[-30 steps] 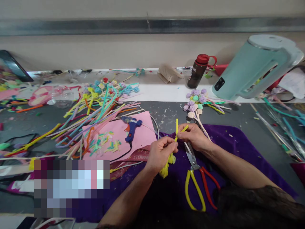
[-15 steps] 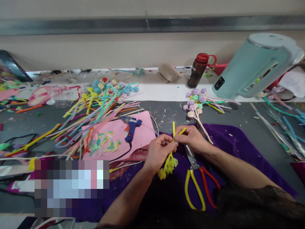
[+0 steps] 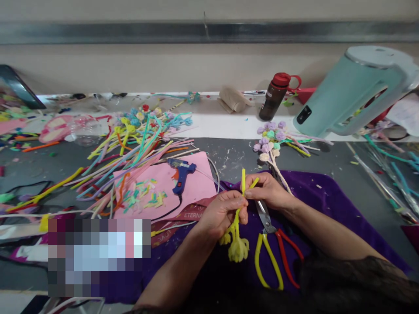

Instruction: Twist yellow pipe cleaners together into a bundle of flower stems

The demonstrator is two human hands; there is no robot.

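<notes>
Yellow pipe-cleaner flowers (image 3: 238, 249) hang head down beneath my hands, their stems rising between my fingers. My left hand (image 3: 225, 211) is closed in a pinch on the stems just above the blooms. At the upper part my right hand (image 3: 263, 189) pinches the same stems, and two yellow ends poke up and apart there. Scissors (image 3: 268, 224) with one yellow and one red handle lie on the purple cloth (image 3: 314, 187), their blades partly under my right hand. Fingertips hide the spot where the stems meet.
A blue glue gun (image 3: 182, 174) rests on a pink sheet (image 3: 203, 170) with cut pipe-cleaner bits. Many coloured pipe cleaners (image 3: 131, 161) are heaped at left. Purple and cream flowers (image 3: 270, 141), a dark bottle (image 3: 274, 98) and a mint kettle (image 3: 347, 91) stand or lie behind at right.
The yellow flowers have swung a little to the right and turned, so one bloom now faces me more fully. My left hand has rolled around the stems. Both hands keep their pinch.
</notes>
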